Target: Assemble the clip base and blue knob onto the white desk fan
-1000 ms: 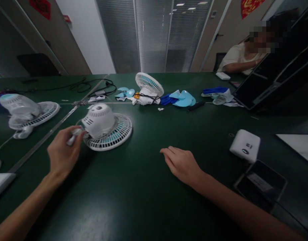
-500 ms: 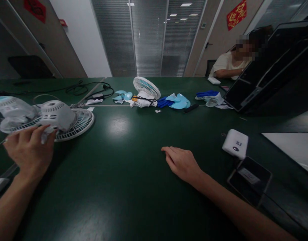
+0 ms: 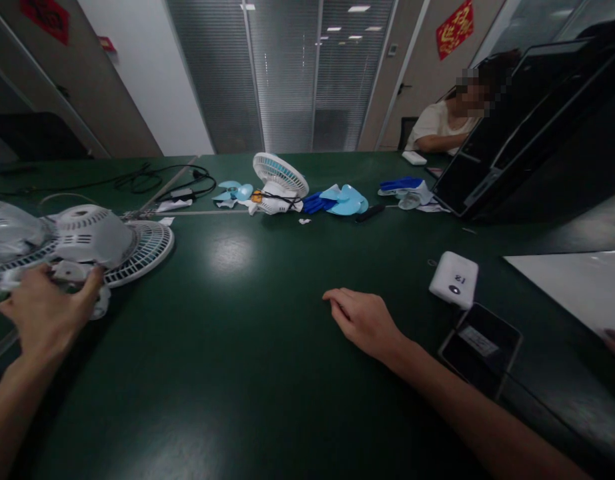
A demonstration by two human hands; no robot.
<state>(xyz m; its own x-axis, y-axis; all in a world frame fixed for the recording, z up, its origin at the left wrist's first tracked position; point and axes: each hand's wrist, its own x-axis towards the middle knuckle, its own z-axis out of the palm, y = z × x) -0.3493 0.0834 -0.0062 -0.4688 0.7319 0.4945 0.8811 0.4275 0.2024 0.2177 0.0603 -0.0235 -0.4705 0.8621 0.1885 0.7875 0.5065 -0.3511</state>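
At the left side of the table my left hand is closed, thumb and fingers around a white plastic part in front of a white fan. The fan lies with its round grille down and its motor housing up. A second white fan lies against it at the left edge of the view, partly cut off. Whether the gripped part is joined to the fan is hard to see. My right hand rests on the green tabletop, fingers curled together, with nothing visible in them.
A small white fan stands at the back, between light-blue fan blades and other blue blades. Gloves lie farther right. A white power bank and a black device lie right of my right hand. A person sits beyond.
My left hand has moved slightly left and its grip has shifted, so more of the white part now shows. The whole view has swung a little. My right hand stays on the table.
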